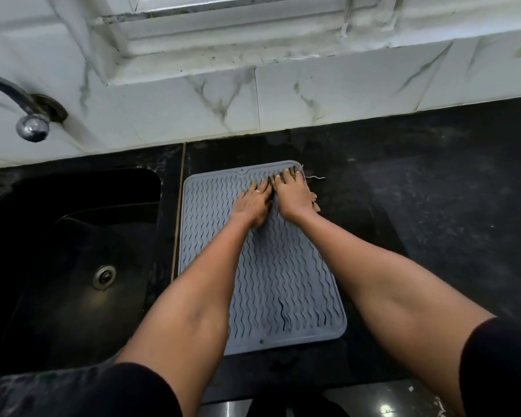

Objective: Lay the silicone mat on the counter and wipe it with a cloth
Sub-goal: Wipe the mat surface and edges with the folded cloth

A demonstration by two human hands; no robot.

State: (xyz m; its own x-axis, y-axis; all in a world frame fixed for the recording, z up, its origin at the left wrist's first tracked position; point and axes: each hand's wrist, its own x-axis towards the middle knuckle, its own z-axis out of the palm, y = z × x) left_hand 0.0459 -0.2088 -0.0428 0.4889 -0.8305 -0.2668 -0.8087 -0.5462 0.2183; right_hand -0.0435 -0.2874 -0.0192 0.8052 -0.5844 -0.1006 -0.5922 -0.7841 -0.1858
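Observation:
A grey silicone mat (277, 281) with wavy ridges lies flat on the black counter (433, 206), its long side running away from me. My left hand (251, 203) and my right hand (292, 194) lie side by side on the mat's far right part, fingers stretched forward and pressing down. A cloth (315, 203) is mostly hidden under them. Only a tan bit shows by my right wrist, and loose threads trail past the mat's far right corner. A ring is on my left hand.
A black sink (73, 266) with a metal drain (104, 276) lies left of the mat. A chrome tap (27, 115) juts from the white marbled wall tiles (223, 100) above it. The black counter stretches to the right of the mat.

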